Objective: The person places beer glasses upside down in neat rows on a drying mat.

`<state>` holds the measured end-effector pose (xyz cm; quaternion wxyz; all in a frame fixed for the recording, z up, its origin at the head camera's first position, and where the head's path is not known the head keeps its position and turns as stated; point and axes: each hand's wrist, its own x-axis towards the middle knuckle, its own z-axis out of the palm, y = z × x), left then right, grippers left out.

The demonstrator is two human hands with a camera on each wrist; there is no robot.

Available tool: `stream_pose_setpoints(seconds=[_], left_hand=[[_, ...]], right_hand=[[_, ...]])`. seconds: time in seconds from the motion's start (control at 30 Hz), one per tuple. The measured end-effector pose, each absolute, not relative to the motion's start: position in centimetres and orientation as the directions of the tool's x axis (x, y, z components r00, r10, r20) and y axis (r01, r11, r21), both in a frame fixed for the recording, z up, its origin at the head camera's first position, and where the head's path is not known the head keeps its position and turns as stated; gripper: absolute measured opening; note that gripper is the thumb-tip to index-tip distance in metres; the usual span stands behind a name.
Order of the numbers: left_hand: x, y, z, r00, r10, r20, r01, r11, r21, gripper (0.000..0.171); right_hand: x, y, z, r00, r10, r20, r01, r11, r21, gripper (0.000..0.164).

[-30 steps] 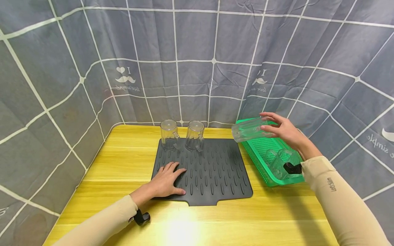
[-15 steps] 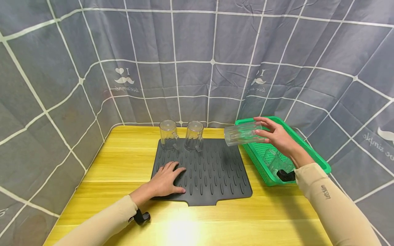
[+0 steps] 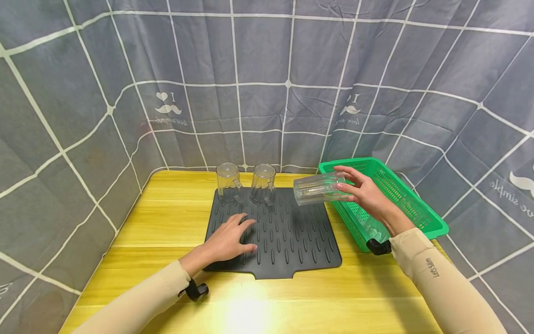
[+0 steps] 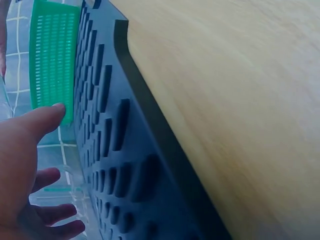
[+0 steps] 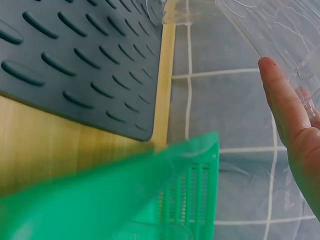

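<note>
My right hand (image 3: 367, 197) holds a clear glass mug (image 3: 313, 189) on its side in the air, over the back right part of a black ribbed mat (image 3: 292, 253). The thumb and fingers grip its right end; the other end points left. In the right wrist view the thumb (image 5: 280, 95) lies along the clear glass (image 5: 272, 32). Two clear mugs with handles, a left one (image 3: 228, 183) and a right one (image 3: 263, 184), stand upside down at the mat's back edge. My left hand (image 3: 227, 239) hovers over the mat's left side, fingers spread, holding nothing.
A green perforated basket (image 3: 438, 227) stands right of the mat, with clear glassware (image 3: 373, 227) inside, partly hidden by the right wrist. The wooden table (image 3: 167, 195) ends at a grey checked curtain (image 3: 267, 51) along the back and sides.
My right hand has carried the glass mug left and slightly down, from above the basket to over the mat. My left hand has lifted off the mat a little.
</note>
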<state>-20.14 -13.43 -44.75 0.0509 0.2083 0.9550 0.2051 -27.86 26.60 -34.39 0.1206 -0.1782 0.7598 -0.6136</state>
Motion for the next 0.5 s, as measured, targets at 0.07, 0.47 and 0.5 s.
stream_pose_setpoints(seconds=[0.07, 0.47, 0.5], left_hand=[[-20.2, -13.2, -44.6, -0.911, 0.412, -0.008, 0.37, 0.825, 0.428, 0.075], [-20.6, -11.8, -43.6, -0.911, 0.408, 0.064, 0.384, 0.78, 0.494, 0.07], [-20.6, -11.7, -43.5, -0.91, 0.409, 0.07, 0.387, 0.776, 0.499, 0.07]], right_hand=[[-27.7, 26.3, -34.6, -0.908, -0.418, 0.03, -0.116, 0.182, -0.976, 0.054], [-26.7, 24.7, -35.7, -0.907, -0.421, -0.005, -0.082, 0.189, -0.979, 0.057], [-26.7, 24.6, -35.8, -0.908, -0.419, -0.011, -0.075, 0.19, -0.979, 0.057]])
